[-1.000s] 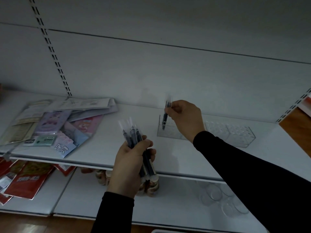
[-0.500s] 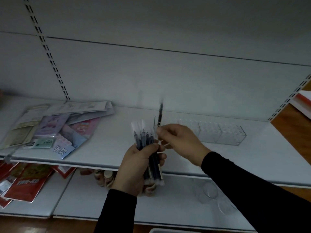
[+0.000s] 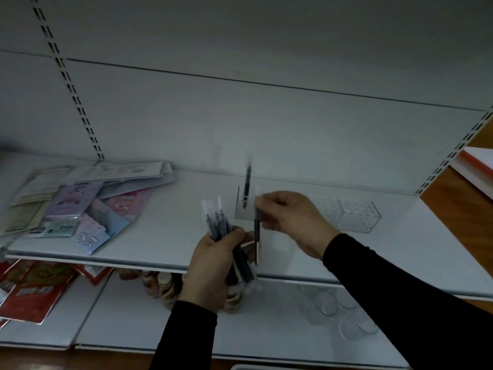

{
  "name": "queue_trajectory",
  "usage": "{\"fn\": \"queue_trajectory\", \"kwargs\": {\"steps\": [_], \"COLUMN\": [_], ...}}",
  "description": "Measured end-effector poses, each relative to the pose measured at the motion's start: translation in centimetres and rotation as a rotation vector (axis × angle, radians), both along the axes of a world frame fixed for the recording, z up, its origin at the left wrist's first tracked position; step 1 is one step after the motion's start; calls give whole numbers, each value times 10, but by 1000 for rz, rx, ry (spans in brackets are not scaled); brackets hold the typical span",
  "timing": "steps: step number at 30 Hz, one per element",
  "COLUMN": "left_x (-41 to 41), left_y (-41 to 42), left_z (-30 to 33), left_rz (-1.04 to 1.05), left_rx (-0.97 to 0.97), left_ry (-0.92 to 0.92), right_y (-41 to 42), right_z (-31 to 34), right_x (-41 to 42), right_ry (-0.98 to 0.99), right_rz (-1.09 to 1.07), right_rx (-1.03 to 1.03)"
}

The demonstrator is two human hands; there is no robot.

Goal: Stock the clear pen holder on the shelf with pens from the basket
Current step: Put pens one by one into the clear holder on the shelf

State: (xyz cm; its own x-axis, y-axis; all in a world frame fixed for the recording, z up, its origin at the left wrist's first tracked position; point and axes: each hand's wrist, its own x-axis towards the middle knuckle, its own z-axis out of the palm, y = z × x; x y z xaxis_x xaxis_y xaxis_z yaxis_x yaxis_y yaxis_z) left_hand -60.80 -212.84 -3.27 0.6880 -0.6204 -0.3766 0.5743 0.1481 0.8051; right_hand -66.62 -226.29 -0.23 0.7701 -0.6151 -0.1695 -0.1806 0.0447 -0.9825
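Fingers of the right hand pinch one pen that hangs tip down, just beside the bunch of pens. The left hand has its fingers curled tight round that bunch, near the front edge of the shelf. The clear pen holder sits toward the back edge of the shelf, with one pen standing at its left end. It looks like the next pen is being pulled out. Next it must go up and drop straight into an open slot.

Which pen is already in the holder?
The lone pen standing upright in the holder, left end; others are held by the left hand and right hand.
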Motion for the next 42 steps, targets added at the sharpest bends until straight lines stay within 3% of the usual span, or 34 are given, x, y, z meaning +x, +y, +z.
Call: {"fn": "queue_trajectory", "kwargs": {"steps": [5, 10, 13, 33, 42], "left_x": [18, 22, 23, 28, 27], "left_y": [7, 10, 11, 14, 16], "left_z": [-7, -6, -5, -5, -1], "left_rz": [182, 188, 179, 172, 163], "left_rx": [-46, -72, -71, -85, -77], "left_ry": [74, 70, 59, 91, 92], "right_y": [-17, -29, -31, -20, -16], "right_z": [19, 27, 30, 7, -3], "right_x": [9, 21, 31, 47, 49], "right_ry": [-212, -283, -282, -171, -145], "right_rz": [-177, -275, -304, -232, -243], "right_rx": [-52, -231, -332, -530, -529]}}
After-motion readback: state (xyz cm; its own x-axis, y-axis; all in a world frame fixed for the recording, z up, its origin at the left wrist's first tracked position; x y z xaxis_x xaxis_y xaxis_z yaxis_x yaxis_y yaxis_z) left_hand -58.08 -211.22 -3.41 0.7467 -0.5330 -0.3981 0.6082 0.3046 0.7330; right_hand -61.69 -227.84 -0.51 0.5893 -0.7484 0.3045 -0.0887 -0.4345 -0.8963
